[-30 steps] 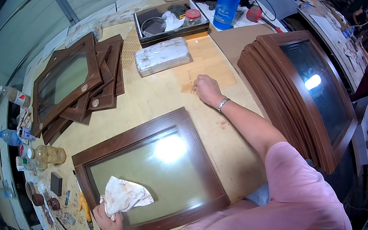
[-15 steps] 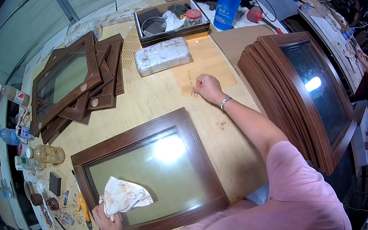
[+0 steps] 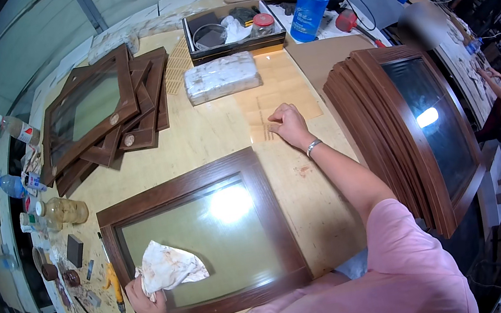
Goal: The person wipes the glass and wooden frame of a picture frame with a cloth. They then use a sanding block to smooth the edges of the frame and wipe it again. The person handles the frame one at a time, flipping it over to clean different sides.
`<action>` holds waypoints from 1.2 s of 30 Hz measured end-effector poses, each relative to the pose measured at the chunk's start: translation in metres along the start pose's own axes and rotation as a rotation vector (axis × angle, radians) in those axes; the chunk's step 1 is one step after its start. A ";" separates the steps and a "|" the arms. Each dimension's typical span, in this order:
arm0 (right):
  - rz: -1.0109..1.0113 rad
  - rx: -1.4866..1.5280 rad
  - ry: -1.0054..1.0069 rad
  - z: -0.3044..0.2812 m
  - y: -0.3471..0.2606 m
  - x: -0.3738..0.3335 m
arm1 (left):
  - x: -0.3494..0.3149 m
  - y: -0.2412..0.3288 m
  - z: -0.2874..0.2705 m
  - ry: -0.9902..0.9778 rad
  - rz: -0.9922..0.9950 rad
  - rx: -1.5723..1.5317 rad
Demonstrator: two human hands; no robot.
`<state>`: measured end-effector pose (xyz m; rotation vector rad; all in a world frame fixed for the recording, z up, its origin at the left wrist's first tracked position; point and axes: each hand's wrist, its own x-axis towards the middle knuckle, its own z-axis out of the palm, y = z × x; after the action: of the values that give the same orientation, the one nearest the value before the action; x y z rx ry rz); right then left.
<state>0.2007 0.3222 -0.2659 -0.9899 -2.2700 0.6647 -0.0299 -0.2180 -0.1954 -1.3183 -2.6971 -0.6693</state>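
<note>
A brown wooden frame with a glass panel [image 3: 208,238] lies flat before me. My left hand [image 3: 148,304] is closed on a crumpled, stained white cloth [image 3: 171,264] at the frame's left side, with the cloth resting over the glass. Beyond the frame's far right corner, my right hand [image 3: 292,127] pinches thumb and fingers at the near corner of a thin amber sheet [image 3: 285,85]. Small dark marks show on the sheet beside the fingertips. Whether a separate small piece is between them is too fine to see.
Stacked glazed frames [image 3: 89,113] lie at the far left; more stand upright [image 3: 384,129] at right. A white wrapped block [image 3: 221,77], a box of supplies [image 3: 237,46] and a blue bottle [image 3: 310,6] are at the back. Jars [image 3: 66,210] and a yellow-handled tool [image 3: 114,286] line the left.
My right hand has shifted slightly nearer and to the right. The sheet's near corner now reaches a little closer to me. My left hand and the cloth have stayed put.
</note>
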 end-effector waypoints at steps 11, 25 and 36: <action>-0.012 -0.076 -0.084 -0.004 0.000 0.010 | 0.006 0.023 -0.007 -0.056 -0.035 0.010; 0.064 -0.038 -0.162 -0.009 0.001 0.015 | 0.009 0.030 -0.012 -0.109 -0.076 0.021; -0.069 -0.136 -0.045 0.012 0.001 0.006 | 0.009 0.044 -0.018 -0.124 -0.116 0.010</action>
<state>0.1895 0.3250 -0.2731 -0.9635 -2.4039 0.5142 -0.0049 -0.1950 -0.1612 -1.2484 -2.8907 -0.6015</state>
